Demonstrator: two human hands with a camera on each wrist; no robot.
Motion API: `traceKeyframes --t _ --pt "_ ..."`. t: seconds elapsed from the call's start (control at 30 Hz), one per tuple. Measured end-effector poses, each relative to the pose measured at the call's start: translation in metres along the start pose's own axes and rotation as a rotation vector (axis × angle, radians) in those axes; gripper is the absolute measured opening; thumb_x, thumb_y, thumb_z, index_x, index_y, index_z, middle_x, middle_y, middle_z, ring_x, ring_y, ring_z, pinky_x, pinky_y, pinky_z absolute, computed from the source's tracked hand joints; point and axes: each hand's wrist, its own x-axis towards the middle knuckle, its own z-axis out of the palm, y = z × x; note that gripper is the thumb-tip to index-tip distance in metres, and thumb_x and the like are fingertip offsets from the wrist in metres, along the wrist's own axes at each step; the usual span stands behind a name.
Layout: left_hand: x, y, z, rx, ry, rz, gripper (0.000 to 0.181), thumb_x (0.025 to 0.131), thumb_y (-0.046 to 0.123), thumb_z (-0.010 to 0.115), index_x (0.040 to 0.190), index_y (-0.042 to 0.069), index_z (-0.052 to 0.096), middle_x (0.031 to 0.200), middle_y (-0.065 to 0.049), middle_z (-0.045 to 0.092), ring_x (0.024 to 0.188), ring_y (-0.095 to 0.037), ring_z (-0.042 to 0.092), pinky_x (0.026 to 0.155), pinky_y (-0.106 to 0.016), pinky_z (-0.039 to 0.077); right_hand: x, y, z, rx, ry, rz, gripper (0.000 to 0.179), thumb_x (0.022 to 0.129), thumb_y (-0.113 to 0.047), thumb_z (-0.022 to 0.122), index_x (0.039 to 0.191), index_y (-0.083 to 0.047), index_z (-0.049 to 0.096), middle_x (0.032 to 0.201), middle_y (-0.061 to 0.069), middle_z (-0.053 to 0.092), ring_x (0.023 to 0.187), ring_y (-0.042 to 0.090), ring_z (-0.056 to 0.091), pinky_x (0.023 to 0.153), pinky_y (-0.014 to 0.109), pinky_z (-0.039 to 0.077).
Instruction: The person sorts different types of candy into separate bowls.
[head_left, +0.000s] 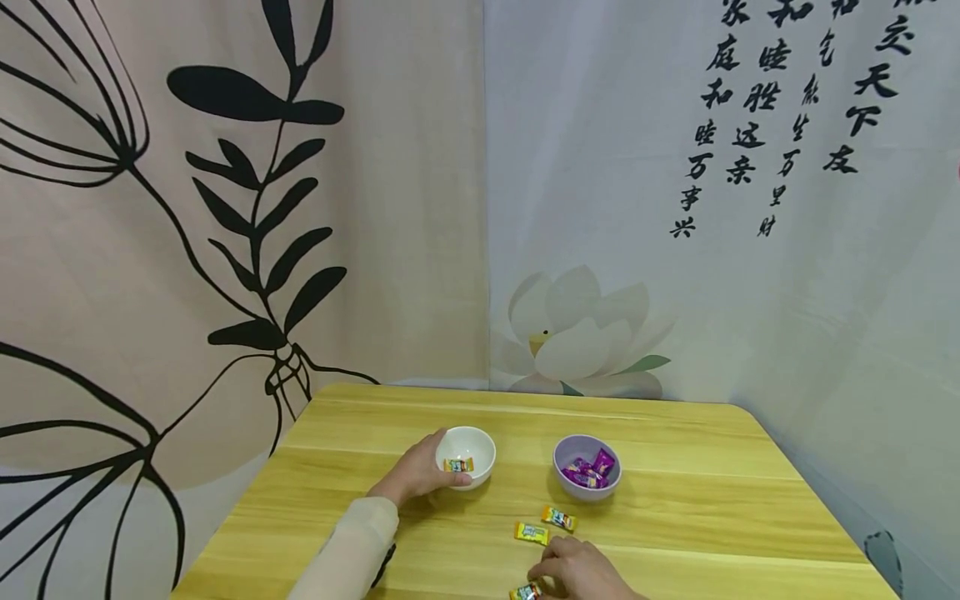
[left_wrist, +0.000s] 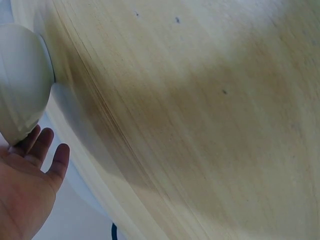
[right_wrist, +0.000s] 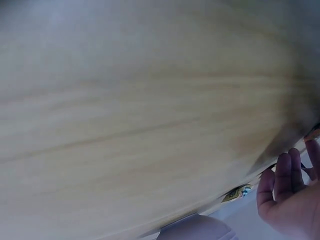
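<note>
My left hand (head_left: 420,468) grips a white bowl (head_left: 483,462) at its left side, thumb over the near rim. One yellow-wrapped candy (head_left: 458,465) lies inside it. In the left wrist view the bowl (left_wrist: 22,80) shows from its outside, above the fingers. At the table's near part, my right hand (head_left: 581,570) pinches the end of a yellow-and-orange wrapped candy (head_left: 524,592), partly hidden by the fingers. Just beyond that hand lie two more candies, a yellow one (head_left: 532,533) and a yellow one with a dark print (head_left: 558,518).
To the right of the white bowl stands a purple bowl (head_left: 587,493) holding several purple-wrapped candies (head_left: 588,472). Both bowls are on a wood-grain table (head_left: 697,500). Behind the table hangs a printed cloth (head_left: 420,208) with plants and writing.
</note>
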Motion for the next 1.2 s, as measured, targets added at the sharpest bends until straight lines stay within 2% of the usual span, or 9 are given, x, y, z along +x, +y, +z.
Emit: traceKeyframes --t 0.13,0.4,0.67,0.83,1.03,1.2 --pt "-0.001 0.000 0.000 -0.004 -0.006 -0.009 0.105 0.071 0.048 0.087 0.151 0.003 0.036 0.140 -0.017 0.050 0.124 -0.035 0.050 0.102 -0.056 0.040 0.001 0.000 0.000 0.012 -0.002 -0.011 0.019 0.086 -0.039 0.074 0.100 -0.027 0.077 0.092 -0.018 0.053 0.084 -0.003 0.046 0.062 0.012 0.028" --pt "-0.002 0.001 0.001 0.002 -0.004 -0.031 0.109 0.071 0.049 0.087 0.153 0.002 0.032 0.145 -0.019 0.046 0.128 -0.037 0.047 0.104 -0.057 0.038 0.008 0.000 -0.003 0.048 -0.027 0.018 0.019 0.087 -0.042 0.074 0.094 -0.024 0.077 0.086 -0.019 0.054 0.077 -0.006 0.043 0.063 0.014 0.032" --pt "-0.001 0.000 0.001 -0.006 -0.009 -0.030 0.111 0.072 0.049 0.087 0.153 -0.001 0.030 0.147 -0.021 0.044 0.130 -0.039 0.045 0.105 -0.058 0.037 0.015 -0.005 -0.010 0.103 -0.029 0.124 0.020 0.086 -0.038 0.075 0.095 -0.021 0.076 0.084 -0.022 0.056 0.075 -0.006 0.047 0.064 0.020 0.039" --pt "-0.001 0.000 0.001 -0.003 -0.009 -0.028 0.112 0.072 0.049 0.087 0.153 -0.001 0.030 0.147 -0.021 0.044 0.130 -0.039 0.045 0.105 -0.058 0.037 0.021 -0.006 -0.013 0.061 0.057 0.168 0.020 0.083 -0.037 0.078 0.094 -0.020 0.077 0.087 -0.018 0.061 0.078 -0.002 0.053 0.066 0.023 0.046" --pt "-0.001 -0.001 0.001 -0.001 -0.011 -0.027 0.111 0.072 0.049 0.087 0.153 -0.001 0.030 0.146 -0.021 0.045 0.128 -0.038 0.047 0.104 -0.058 0.038 0.032 -0.006 -0.016 0.023 0.206 0.174 0.016 0.079 -0.028 0.080 0.089 -0.016 0.077 0.079 -0.016 0.061 0.072 -0.001 0.052 0.063 0.022 0.046" --pt "0.000 -0.001 0.000 0.007 -0.007 0.000 0.107 0.072 0.048 0.087 0.151 0.000 0.033 0.140 -0.018 0.050 0.123 -0.035 0.051 0.102 -0.056 0.040 0.045 -0.006 -0.023 0.030 0.245 0.227 0.013 0.081 -0.028 0.078 0.086 -0.016 0.077 0.078 -0.016 0.061 0.071 0.002 0.054 0.063 0.025 0.047"
